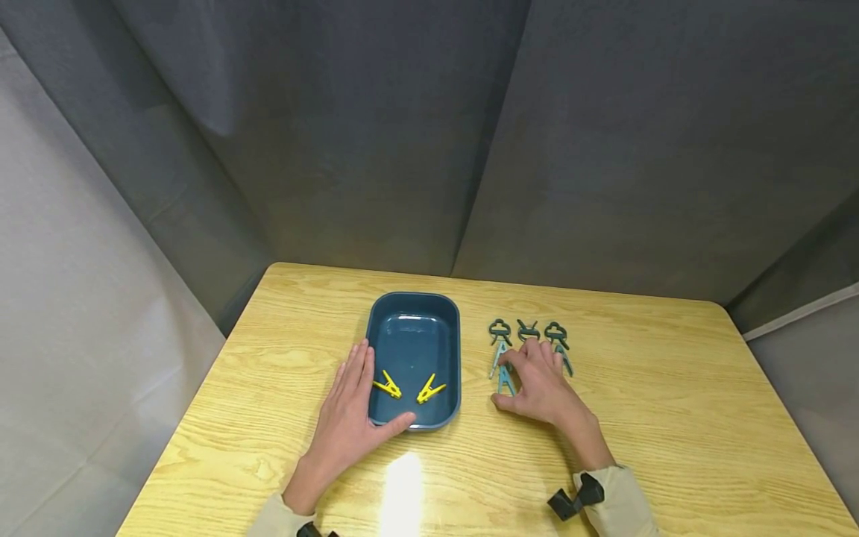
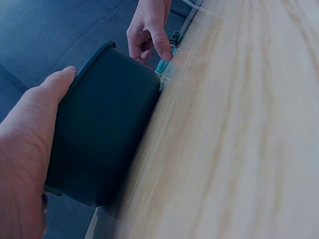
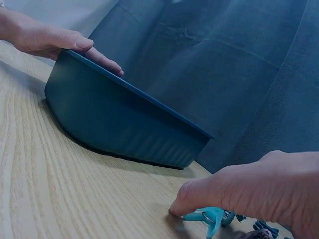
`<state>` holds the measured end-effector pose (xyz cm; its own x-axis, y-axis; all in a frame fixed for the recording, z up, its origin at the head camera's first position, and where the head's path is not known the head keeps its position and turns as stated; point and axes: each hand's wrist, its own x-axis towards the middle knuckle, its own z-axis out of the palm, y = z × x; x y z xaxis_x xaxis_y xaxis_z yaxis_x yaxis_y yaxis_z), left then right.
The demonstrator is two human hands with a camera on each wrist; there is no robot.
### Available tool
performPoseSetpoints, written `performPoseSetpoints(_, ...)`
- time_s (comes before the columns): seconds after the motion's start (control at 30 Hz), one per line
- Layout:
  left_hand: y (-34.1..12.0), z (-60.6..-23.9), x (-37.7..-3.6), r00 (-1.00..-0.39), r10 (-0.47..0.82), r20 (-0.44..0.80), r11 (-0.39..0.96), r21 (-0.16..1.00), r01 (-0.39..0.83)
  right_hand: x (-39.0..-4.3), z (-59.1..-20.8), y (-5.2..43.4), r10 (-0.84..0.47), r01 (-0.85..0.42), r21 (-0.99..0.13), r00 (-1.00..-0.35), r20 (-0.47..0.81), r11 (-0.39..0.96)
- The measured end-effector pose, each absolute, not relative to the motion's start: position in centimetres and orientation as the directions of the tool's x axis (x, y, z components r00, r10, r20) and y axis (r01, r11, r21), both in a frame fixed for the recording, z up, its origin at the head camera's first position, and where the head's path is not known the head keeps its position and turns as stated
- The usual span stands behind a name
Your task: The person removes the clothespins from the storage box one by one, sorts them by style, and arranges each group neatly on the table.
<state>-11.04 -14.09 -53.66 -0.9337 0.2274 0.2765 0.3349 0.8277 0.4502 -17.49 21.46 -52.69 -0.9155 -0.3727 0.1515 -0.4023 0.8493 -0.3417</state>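
A dark blue tray (image 1: 448,350) stands mid-table with two yellow clips (image 1: 388,385) (image 1: 430,389) lying in it. My left hand (image 1: 349,418) lies flat against the tray's left side, fingers straight, with the thumb along its near rim; the left wrist view shows the left hand (image 2: 30,134) cupping the tray wall (image 2: 99,129). My right hand (image 1: 537,384) is right of the tray, its fingers curled down on a teal clip (image 1: 505,379) that it pinches on the table. The teal clip (image 3: 212,217) shows just under the thumb in the right wrist view.
Three dark green clips (image 1: 499,330) (image 1: 528,330) (image 1: 555,333) lie in a row just beyond my right hand, with more teal clips partly hidden beneath it. The wooden table (image 1: 671,418) is backed by grey curtains.
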Motion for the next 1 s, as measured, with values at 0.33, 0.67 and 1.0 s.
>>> performPoseSetpoints(0.33,-14.1,-53.9,-11.0,-0.926,0.229,0.300,0.830,0.437,0.347,-17.5,-52.7,21.4,-0.358,-0.393,-0.339,-0.919,0.165,0.855)
performPoseSetpoints(0.67,-14.0,-53.8,-11.2,-0.933,0.233,0.273,0.833,0.440,0.336,-17.2,-51.1,20.8,-0.363,-0.436,-0.317,-0.893,0.264,0.842)
performPoseSetpoints(1.0,-13.9,-53.9,-11.3,-0.926,0.232,0.297,0.831,0.434,0.348,-17.4,-51.7,21.8,-0.324,-0.369,-0.288,-0.926,0.192,0.884)
